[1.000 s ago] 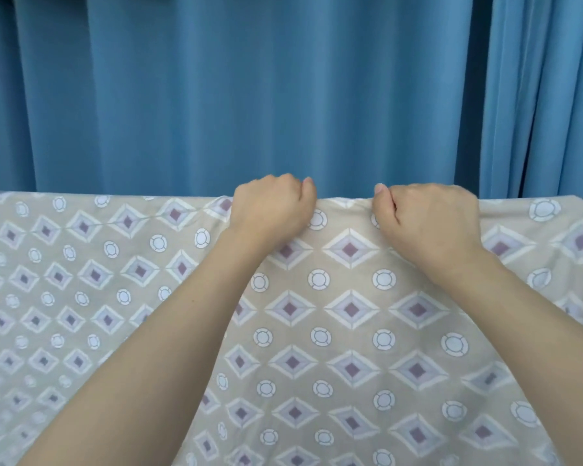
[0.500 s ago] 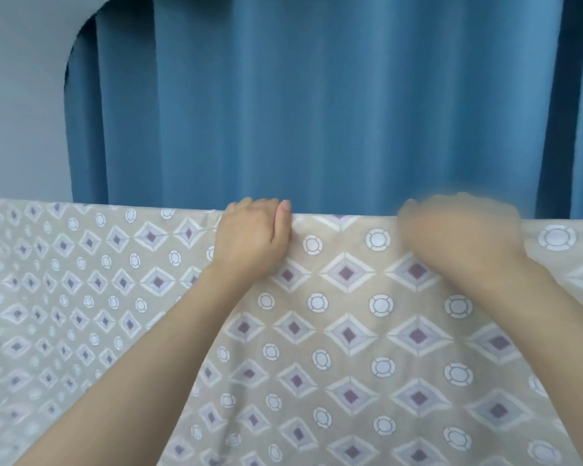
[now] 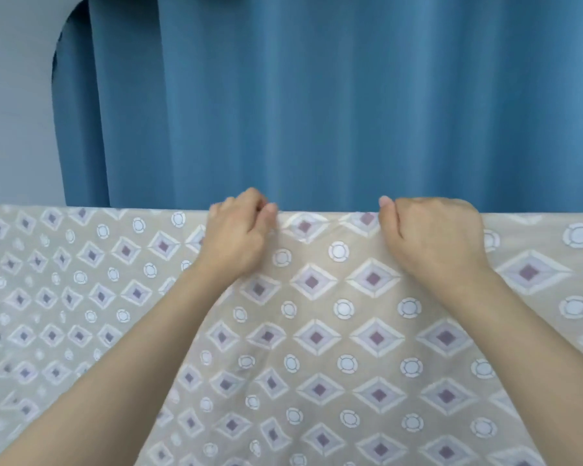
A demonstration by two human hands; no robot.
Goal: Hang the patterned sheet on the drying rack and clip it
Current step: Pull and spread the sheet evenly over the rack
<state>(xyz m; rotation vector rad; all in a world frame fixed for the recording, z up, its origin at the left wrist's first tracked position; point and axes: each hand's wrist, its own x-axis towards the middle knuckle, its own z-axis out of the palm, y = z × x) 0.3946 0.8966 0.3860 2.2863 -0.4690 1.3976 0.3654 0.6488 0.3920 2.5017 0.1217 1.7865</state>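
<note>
The patterned sheet [image 3: 317, 331], beige with purple diamonds and white rings, hangs across the whole width of the view, its top fold running level at mid-height. The drying rack is hidden under that fold. My left hand [image 3: 238, 235] grips the top fold left of centre, fingers curled over it. To the right of centre, my right hand [image 3: 431, 235] grips the same fold with the thumb pointing up. About a hand's width of fabric separates them. No clip is in view.
A blue curtain [image 3: 317, 95] hangs close behind the sheet. At the far left stands a pale grey wall [image 3: 14, 112].
My left hand slid left along the top fold and my right hand slid right, so the gap between them has widened. The view has shifted left, showing the wall.
</note>
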